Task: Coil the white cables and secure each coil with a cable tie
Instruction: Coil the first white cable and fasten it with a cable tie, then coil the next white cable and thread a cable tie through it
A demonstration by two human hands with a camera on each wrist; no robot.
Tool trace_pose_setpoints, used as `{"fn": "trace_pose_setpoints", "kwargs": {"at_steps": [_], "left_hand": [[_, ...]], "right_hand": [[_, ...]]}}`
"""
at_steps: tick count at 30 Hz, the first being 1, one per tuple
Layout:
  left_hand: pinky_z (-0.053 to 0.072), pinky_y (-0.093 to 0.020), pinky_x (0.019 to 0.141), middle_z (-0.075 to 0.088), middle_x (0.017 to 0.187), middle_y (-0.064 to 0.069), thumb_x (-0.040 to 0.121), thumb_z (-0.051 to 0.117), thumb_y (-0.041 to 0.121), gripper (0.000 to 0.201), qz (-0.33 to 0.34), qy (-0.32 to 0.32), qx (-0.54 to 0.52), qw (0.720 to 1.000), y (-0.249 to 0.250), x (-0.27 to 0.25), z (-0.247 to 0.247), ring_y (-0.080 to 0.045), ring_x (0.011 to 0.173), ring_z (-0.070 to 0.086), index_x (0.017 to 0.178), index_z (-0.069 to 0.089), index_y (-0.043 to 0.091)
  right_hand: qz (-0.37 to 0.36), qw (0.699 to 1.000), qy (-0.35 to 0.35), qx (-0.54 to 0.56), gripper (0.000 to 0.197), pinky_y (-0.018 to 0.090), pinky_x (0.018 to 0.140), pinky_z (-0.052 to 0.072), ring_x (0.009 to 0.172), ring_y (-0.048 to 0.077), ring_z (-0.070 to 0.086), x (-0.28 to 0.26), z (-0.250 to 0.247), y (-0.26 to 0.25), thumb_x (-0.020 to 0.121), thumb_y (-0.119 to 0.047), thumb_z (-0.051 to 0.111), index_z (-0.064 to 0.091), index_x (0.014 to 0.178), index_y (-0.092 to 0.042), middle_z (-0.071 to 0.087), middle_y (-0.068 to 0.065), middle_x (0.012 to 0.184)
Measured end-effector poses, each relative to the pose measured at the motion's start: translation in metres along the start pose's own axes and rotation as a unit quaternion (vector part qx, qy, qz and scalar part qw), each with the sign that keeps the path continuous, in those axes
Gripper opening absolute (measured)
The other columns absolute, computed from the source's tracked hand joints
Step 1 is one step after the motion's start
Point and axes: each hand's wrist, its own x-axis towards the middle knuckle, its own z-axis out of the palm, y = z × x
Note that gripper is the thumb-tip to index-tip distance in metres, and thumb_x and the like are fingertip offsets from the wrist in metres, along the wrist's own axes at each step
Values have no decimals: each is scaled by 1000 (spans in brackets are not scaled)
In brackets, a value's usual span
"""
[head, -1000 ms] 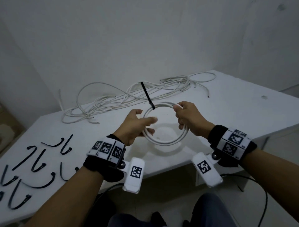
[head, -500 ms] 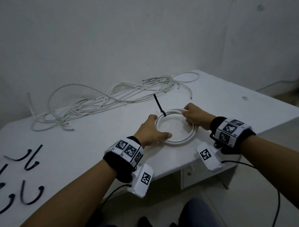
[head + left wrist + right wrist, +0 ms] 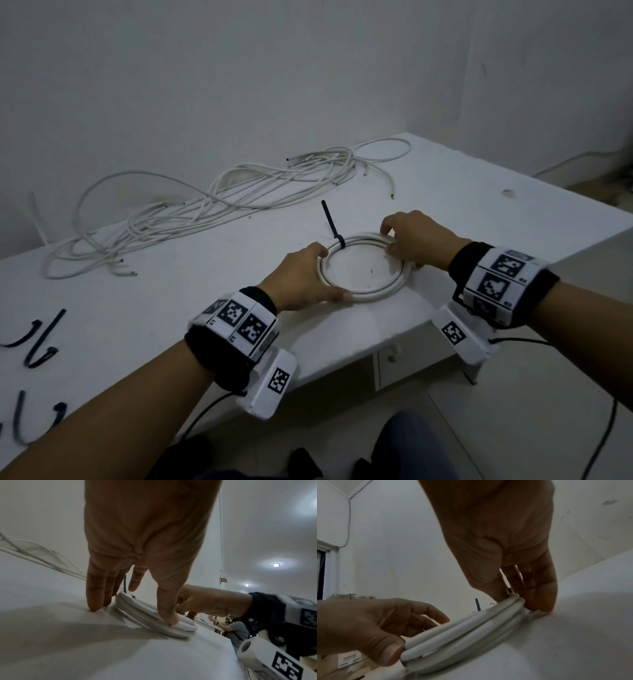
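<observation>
- The coil (image 3: 364, 270) lies flat on the table (image 3: 171, 308) near its front edge, with a black tie (image 3: 331, 224) sticking up from its far rim.
- The left hand (image 3: 301, 277) touches its left rim, thumb on top, fingers fairly straight with their tips on the table.
- The right hand (image 3: 416, 240) pinches its right rim, fingers curled.
- Loose cables (image 3: 212, 212) lie behind; spare ties (image 3: 37, 342) lie far left.

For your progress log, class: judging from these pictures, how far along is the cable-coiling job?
Done: one white coil lies flat on the table, a black cable tie cinched round its far side, tail sticking up. In hand: the left hand and right hand both touch that coil's rim. Left: the loose white cables in a pile behind stay uncoiled, and spare ties wait at the table's left.
</observation>
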Motion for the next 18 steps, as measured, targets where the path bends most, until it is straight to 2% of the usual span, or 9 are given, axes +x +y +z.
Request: {"fn": "trace_pose_setpoints", "kwargs": {"at_steps": [2,4,6,8,10,12,16,18], "left_hand": [[42,-25,88,48,138,-4,69,81,48,88,1,-5,12,1000,1,1,0,-19,115,51,140,37,19],[43,-26,88,48,137,-4,70,80,48,86,1,-11,26,1000,2,1,-2,-19,114,51,139,38,19],[46,-30,94,49,137,-4,71,80,47,84,-3,-17,33,999,2,3,-6,-20,116,52,138,39,18],[47,-33,95,50,137,-5,71,80,46,82,-15,-14,17,1000,2,7,-15,-20,116,53,138,41,19],[49,-31,88,53,132,-5,74,79,45,75,-25,1,-15,1000,1,12,-27,-19,111,55,135,45,20],[49,-29,82,56,125,-4,77,76,45,65,-27,24,-23,999,-1,21,-41,-18,106,57,130,50,20],[45,-23,67,62,113,-2,82,72,44,47,-28,59,-1,998,-12,42,-70,-14,92,60,118,58,17],[45,-22,65,65,108,-1,82,71,44,43,-30,70,12,997,-21,55,-82,-14,88,61,113,60,17]], "right_hand": [[1,1000,-5,9,28,33,60,54,73,24,55,1,-1,0,88,-4,56,56,116,-3,57,18,111],[8,999,-21,25,26,35,59,57,66,23,56,3,-1,1,89,-4,56,55,115,-4,56,17,108],[19,998,-38,56,27,34,57,58,64,21,58,6,-4,3,89,-11,60,53,114,-8,53,11,103],[29,995,-52,74,32,32,57,58,72,22,61,10,-11,6,88,-23,65,51,114,-11,52,7,99],[27,995,-43,80,34,32,58,57,81,25,64,17,-22,8,89,-31,64,54,113,-10,58,11,102],[20,996,-17,87,29,32,59,57,85,27,66,25,-35,7,91,-31,60,58,109,-8,64,15,99],[-5,993,18,120,18,30,58,57,75,19,65,56,-49,0,93,-23,56,62,104,-10,66,10,92],[-27,992,17,126,15,29,58,56,72,16,63,78,-50,-5,93,-19,55,62,105,-12,64,7,90]]}}
